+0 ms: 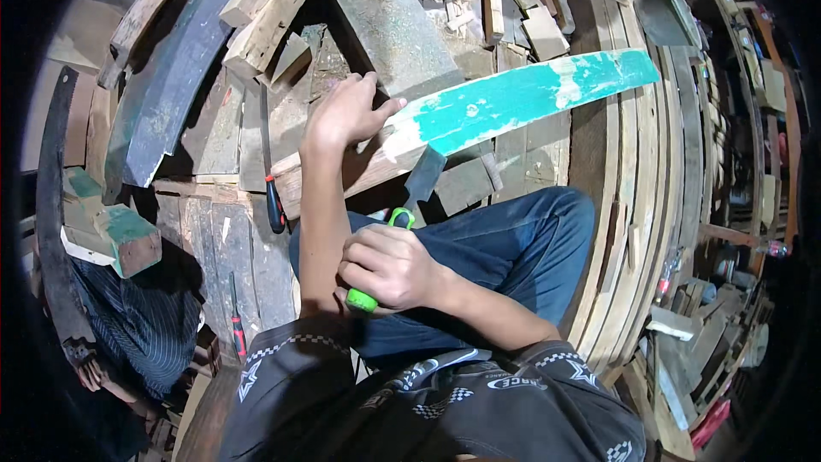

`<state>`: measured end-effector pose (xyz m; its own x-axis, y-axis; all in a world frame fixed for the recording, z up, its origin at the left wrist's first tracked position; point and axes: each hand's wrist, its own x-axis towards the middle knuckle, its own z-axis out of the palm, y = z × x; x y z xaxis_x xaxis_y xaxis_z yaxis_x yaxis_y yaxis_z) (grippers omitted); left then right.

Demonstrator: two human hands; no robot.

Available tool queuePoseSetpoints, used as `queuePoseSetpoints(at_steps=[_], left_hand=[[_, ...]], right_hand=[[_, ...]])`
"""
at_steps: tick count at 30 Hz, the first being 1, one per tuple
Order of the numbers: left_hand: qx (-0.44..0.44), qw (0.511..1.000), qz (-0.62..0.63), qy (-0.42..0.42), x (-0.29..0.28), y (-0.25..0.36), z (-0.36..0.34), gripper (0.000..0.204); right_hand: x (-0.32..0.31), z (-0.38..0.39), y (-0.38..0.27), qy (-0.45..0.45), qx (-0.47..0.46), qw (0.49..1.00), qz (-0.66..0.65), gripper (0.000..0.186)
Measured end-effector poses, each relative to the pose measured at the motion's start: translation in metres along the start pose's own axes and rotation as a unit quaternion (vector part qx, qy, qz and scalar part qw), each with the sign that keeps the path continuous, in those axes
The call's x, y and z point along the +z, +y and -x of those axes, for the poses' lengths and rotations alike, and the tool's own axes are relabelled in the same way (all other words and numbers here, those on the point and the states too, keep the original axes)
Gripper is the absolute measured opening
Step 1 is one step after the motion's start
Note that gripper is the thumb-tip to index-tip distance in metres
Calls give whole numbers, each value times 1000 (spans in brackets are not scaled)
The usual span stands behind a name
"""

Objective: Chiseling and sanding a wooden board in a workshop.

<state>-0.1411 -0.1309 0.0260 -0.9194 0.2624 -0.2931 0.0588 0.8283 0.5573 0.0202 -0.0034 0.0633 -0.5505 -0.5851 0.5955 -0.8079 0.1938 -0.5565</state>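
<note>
A long wooden board point(505, 105) lies slantwise across my lap area, its right part coated in patchy turquoise paint and its left part bare wood. My left hand point(346, 111) grips this board by its bare part, with the fingers bent over the far edge and the thumb pointing toward the paint. Closed around a bright green handle, my right hand point(389, 267) holds a wide flat-bladed chisel point(425, 176). Its blade points up and away from me, with the tip at the near edge of the board; whether they touch I cannot tell.
Screwdrivers with red-and-black handles lie left of me, one point(274, 205) near the board's end, another point(238, 335) lower. A handsaw point(58, 205) stands at far left by a person's dark striped clothing point(141, 316). Wood offcuts point(547, 32) and a thick block point(393, 26) lie beyond; long planks point(633, 231) run along the right.
</note>
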Motion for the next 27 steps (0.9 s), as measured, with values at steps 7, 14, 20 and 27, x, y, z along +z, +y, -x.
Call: queuePoseSetpoints(at_steps=[7, 14, 20, 27], left_hand=[[-19, 1000, 0, -14, 3, -2, 0, 64], [-11, 1000, 1, 24, 0, -7, 7, 61], [4, 999, -1, 34, 1, -10, 7, 63], [-9, 1000, 7, 23, -10, -9, 12, 67]], right_hand=[[16, 12, 3, -32, -27, 999, 23, 21], [1, 14, -2, 9, -14, 999, -32, 28], [9, 13, -2, 18, 3, 999, -48, 32], [3, 23, -3, 12, -41, 999, -30, 29]])
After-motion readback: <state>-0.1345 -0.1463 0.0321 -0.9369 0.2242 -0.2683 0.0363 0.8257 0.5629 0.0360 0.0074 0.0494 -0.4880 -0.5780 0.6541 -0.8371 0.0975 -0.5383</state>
